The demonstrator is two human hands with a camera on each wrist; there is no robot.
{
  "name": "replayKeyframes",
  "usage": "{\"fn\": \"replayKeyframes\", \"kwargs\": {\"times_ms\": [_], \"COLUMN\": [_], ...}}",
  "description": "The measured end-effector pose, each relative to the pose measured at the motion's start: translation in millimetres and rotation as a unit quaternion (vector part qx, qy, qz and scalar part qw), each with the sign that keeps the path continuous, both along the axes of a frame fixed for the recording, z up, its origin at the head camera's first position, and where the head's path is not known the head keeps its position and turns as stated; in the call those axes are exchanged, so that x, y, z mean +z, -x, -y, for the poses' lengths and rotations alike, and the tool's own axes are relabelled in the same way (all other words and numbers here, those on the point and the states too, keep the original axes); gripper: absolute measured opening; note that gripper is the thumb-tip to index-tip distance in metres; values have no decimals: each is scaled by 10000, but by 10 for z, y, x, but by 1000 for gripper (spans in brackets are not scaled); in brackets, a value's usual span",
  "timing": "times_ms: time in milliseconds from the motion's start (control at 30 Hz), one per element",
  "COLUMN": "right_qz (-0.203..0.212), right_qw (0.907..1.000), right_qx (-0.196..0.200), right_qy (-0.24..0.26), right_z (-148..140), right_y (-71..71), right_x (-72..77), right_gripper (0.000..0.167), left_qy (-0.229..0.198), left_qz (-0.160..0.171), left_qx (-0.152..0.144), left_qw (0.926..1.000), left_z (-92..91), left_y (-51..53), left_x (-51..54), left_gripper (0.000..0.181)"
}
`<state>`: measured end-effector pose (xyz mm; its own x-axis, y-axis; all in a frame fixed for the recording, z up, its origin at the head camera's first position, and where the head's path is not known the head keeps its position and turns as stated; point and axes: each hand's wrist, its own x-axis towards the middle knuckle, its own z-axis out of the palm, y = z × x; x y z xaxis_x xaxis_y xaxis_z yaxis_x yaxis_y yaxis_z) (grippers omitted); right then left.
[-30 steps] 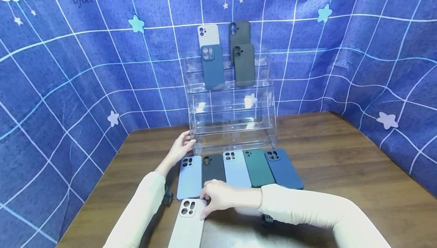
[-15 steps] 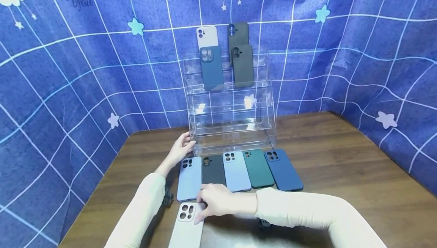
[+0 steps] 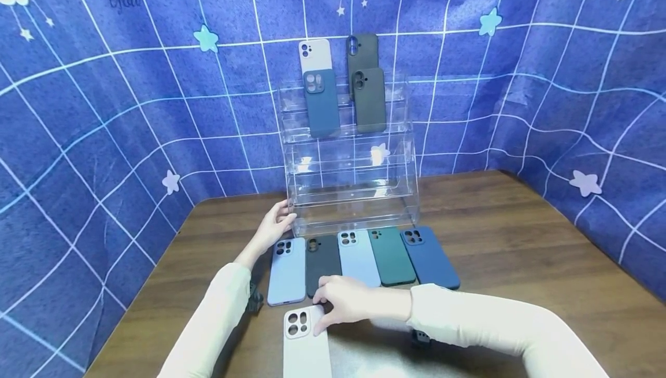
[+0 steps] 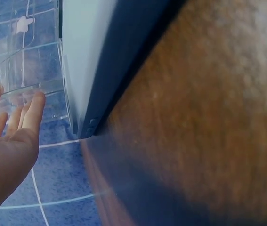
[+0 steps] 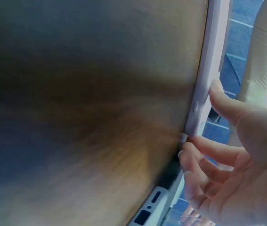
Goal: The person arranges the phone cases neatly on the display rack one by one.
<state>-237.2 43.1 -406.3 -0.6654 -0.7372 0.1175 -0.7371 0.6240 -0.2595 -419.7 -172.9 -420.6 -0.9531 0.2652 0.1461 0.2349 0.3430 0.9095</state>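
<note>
My right hand (image 3: 346, 301) pinches the upper right corner of a whitish phone case (image 3: 307, 349) at the front of the table. In the right wrist view, the thumb and fingertips meet the edge of that phone case (image 5: 208, 66). My left hand (image 3: 270, 226) touches the lower left side of a clear tiered display stand (image 3: 354, 213). Its fingers look mostly straight in the left wrist view. On the stand's upper tiers lean a white phone case (image 3: 316, 56), a blue one (image 3: 321, 106), and two dark ones, of which the front dark case (image 3: 370, 103) overlaps the other.
Before the stand lies a row of phone cases: a light blue one (image 3: 288, 277), a black one (image 3: 322, 262), another light blue one (image 3: 360, 262), a green one (image 3: 392, 259) and a dark blue one (image 3: 430, 259). A patterned blue cloth (image 3: 130, 106) hangs behind the wooden table (image 3: 484, 228).
My right hand and the whitish phone case have shifted right, and the case has turned straighter. The left hand stays at the stand.
</note>
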Motion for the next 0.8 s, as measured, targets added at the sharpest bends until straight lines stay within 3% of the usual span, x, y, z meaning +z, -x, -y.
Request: {"fn": "replayKeyframes", "kwargs": {"times_ms": [267,533,667,800], "right_qz": [251,791,1192,1458], "right_qw": [9992,9957,9919,9866], "right_qx": [-288,-458,-417,-209], "right_qy": [-120,-112,136,707], "right_z": [-50,-26,-26,-40], "right_y": [-58,-39,-11,18], "right_x": [-44,-9,9,18], "right_gripper": [62,54,50,50], "left_qy": [-44,-130,-155,-164], "left_qz": [49,33,69,67], "left_qx": [42,74,103,92], "left_qw": [10000,9999,9998,9998], "left_z": [2,-6,-4,-6], "left_y": [-15,-7,-5,3], "left_x": [-9,-17,-20,-15], "left_gripper": [60,60,60,59]}}
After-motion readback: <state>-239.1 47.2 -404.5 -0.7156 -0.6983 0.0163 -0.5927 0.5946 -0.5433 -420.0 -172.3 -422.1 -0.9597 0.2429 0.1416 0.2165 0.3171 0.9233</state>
